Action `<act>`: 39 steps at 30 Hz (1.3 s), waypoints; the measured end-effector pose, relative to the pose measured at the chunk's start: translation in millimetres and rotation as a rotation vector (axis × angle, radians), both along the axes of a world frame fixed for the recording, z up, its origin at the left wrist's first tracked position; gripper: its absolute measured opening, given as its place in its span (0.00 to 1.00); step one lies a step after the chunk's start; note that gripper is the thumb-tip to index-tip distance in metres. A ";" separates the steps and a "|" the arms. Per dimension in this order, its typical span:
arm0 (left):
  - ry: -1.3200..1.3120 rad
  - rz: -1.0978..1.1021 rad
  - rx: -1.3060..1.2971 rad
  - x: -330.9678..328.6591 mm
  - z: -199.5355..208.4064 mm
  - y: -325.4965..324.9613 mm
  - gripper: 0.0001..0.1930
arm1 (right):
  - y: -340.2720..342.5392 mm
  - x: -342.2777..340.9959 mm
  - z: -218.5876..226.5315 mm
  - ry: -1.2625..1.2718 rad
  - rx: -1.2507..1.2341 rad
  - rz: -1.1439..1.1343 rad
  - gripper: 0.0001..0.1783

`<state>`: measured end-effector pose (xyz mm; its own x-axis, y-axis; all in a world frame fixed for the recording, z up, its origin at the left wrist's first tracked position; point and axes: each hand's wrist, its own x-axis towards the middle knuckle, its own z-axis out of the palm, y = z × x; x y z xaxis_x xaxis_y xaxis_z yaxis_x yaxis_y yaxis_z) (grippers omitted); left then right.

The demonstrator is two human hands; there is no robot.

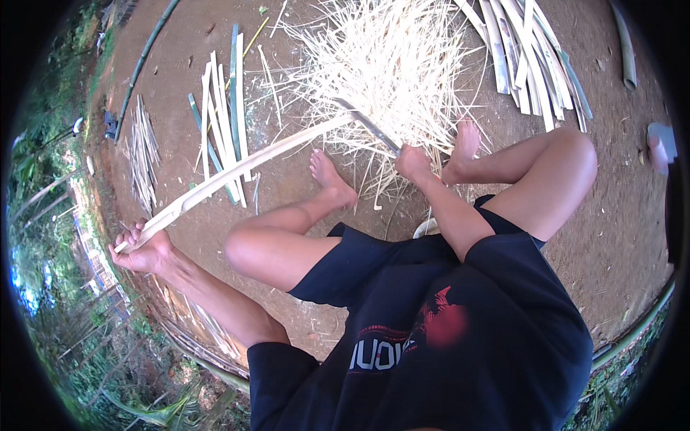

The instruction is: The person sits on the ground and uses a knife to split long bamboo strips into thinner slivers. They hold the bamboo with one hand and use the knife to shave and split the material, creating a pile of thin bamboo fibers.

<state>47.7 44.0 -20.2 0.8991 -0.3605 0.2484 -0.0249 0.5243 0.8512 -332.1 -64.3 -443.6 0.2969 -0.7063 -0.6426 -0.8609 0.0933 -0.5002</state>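
My left hand point(147, 248), out at the left, is closed round the near end of a long pale strip of split bamboo point(244, 165). The strip slants up and to the right across my left shin. In my right hand point(415, 164), between my feet, I grip a long knife point(370, 127) by its handle. Its blade points up and left, and meets or crosses the strip's far end; whether it cuts in, I cannot tell. Just beyond lies a big heap of thin pale shavings point(388, 61), overexposed in the bright light.
Several pale and green bamboo strips point(228, 108) lie left of the heap, with a bundle of thin sticks point(143, 154) farther left. Wider split pieces point(528, 61) are piled at the far right. A bamboo pole point(144, 61) edges the dirt ground, with greenery point(43, 144) beyond.
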 end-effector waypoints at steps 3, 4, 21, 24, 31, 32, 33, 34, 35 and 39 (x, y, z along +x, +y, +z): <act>-0.016 -0.048 -0.039 -4.0 17.4 0.9 0.15 | -14.5 -34.2 -43.4 0.074 0.062 -0.090 0.20; -0.037 -0.055 -0.048 -2.1 34.9 16.2 0.16 | -19.5 -32.4 -36.9 0.042 0.077 -0.042 0.20; -0.104 -0.702 -0.106 -36.8 206.1 -57.5 0.16 | -33.4 45.5 126.7 -0.682 -0.342 0.174 0.29; -0.357 -0.824 -0.032 -24.2 241.8 -93.1 0.30 | -6.3 50.8 140.4 -0.784 -0.259 0.164 0.21; -1.300 -0.185 0.869 -146.4 81.9 -149.9 0.26 | -6.2 44.3 153.1 -1.089 -0.135 -0.141 0.20; -1.411 -0.397 0.811 -141.2 41.9 -132.6 0.23 | -6.1 47.2 156.9 -1.057 -0.122 -0.139 0.20; -1.561 -0.463 0.943 -161.0 9.0 -105.4 0.23 | -8.5 48.1 158.7 -1.021 -0.109 -0.138 0.20; -1.580 -0.597 1.037 -169.2 -31.5 -76.0 0.27 | -9.8 49.2 159.7 -0.980 -0.095 -0.128 0.20; -1.505 -0.813 1.175 -187.2 -61.9 -56.2 0.33 | -13.1 45.5 157.4 -0.954 -0.028 -0.190 0.20; -1.378 -0.992 1.226 -223.7 -142.9 4.6 0.42 | -13.8 41.2 147.4 -0.993 0.228 -0.499 0.21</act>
